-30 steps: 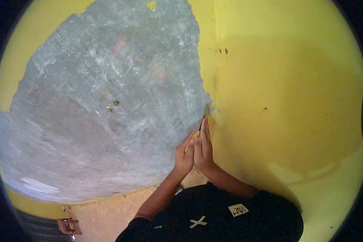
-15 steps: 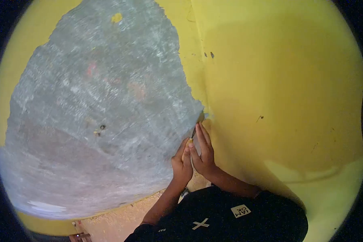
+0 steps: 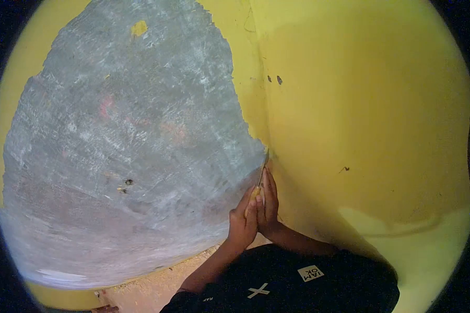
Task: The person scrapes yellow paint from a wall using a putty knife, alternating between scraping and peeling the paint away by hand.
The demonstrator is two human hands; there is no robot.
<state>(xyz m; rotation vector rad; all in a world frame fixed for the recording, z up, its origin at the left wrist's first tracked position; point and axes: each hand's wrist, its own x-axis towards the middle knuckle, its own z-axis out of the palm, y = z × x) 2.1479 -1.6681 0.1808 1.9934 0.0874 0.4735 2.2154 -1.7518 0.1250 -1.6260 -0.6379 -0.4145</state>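
A scraper with a pale yellowish handle [image 3: 256,192] and a thin metal blade [image 3: 263,168] points up along the corner between two walls. My left hand [image 3: 240,223] is closed around its handle. From the other side my right hand [image 3: 269,211] presses against the scraper, its fingers stretched along the blade and its thumb near the handle. The blade's tip touches the ragged border where the bare grey wall patch [image 3: 156,135] meets a strip of yellow paint [image 3: 249,112].
On the right stands a yellow-painted wall [image 3: 350,115] with a few dark marks [image 3: 279,80]. A small yellow paint spot [image 3: 139,28] remains high on the grey patch. Paint flakes litter the floor [image 3: 146,289] below.
Both hands and the scraper have shifted slightly down and right in view, and the blade now stands edge-on in the corner. The view itself has moved a little too.
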